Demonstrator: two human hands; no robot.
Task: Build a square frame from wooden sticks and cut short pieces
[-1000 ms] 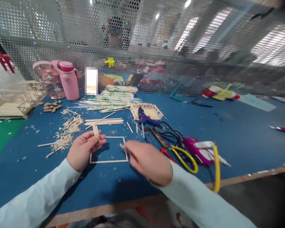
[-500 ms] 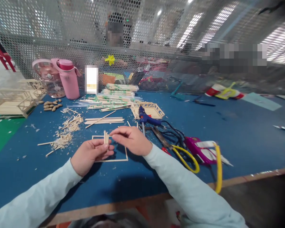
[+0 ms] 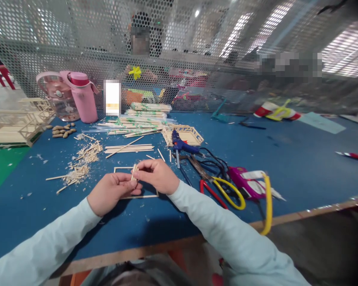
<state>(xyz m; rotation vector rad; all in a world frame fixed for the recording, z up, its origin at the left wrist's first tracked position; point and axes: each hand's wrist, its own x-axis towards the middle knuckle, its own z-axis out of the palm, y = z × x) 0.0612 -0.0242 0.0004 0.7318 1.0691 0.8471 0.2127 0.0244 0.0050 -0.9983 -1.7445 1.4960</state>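
Observation:
Several short wooden sticks (image 3: 134, 173) stand upright in a small bunch between the fingers of my left hand (image 3: 109, 192). From the right, the thumb and fingertips of my right hand (image 3: 158, 176) close on the same bunch, partly covering it. Under both hands a rectangular frame of thin sticks (image 3: 143, 196) lies flat on the blue table; my hands hide part of it. Longer wooden sticks (image 3: 129, 149) lie side by side just beyond the frame, one crossing over the others.
A blue glue gun (image 3: 183, 145) rests by a stick-built tray (image 3: 191, 135). To the right lie yellow-handled scissors (image 3: 229, 192), red-handled pliers (image 3: 211, 192) and a purple glue gun (image 3: 244, 180). Stick scraps (image 3: 88, 157), peanuts (image 3: 61, 130) and a pink bottle (image 3: 84, 99) are on the left.
My right hand has moved left and closed its fingertips on the stick bunch, where before it hovered beside it. The view has shifted slightly.

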